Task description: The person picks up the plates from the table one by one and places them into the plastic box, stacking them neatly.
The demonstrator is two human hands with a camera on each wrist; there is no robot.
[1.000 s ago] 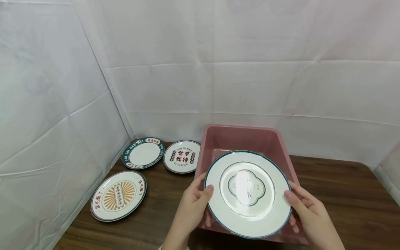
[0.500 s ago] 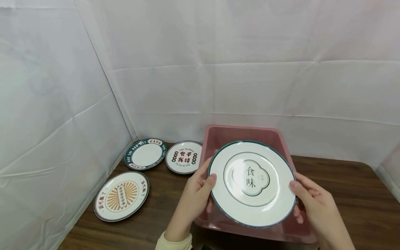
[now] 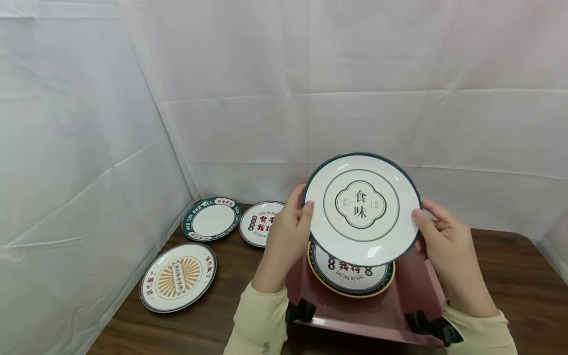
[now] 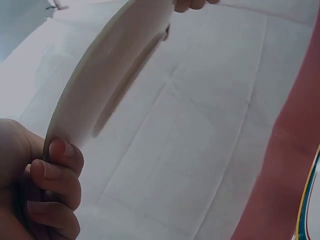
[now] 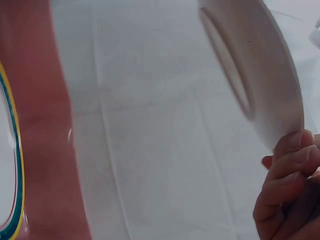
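Both hands hold a round white plate (image 3: 361,209) with a dark teal rim and two black characters in a scalloped frame at its centre. My left hand (image 3: 288,236) grips its left edge, thumb on the face and fingers behind. On the opposite edge my right hand (image 3: 445,241) grips the same way. The plate is raised over a pink plastic basin (image 3: 381,334), its face tilted toward me. Below it in the basin lie plates, the upper one a plate with red characters (image 3: 350,281), partly covered by the held plate. Both wrist views show the held plate's pale underside (image 4: 110,65).
On the wooden table, left of the basin, lie a teal-bordered plate (image 3: 210,220), a plate with red characters (image 3: 255,231) partly behind my left hand, and a plate with a yellow sunburst (image 3: 179,277). White cloth (image 3: 222,128) hangs behind and at the left.
Both hands have lifted the plate up and away from me, tilting its face toward me. The plates inside the basin have come into view beneath it.
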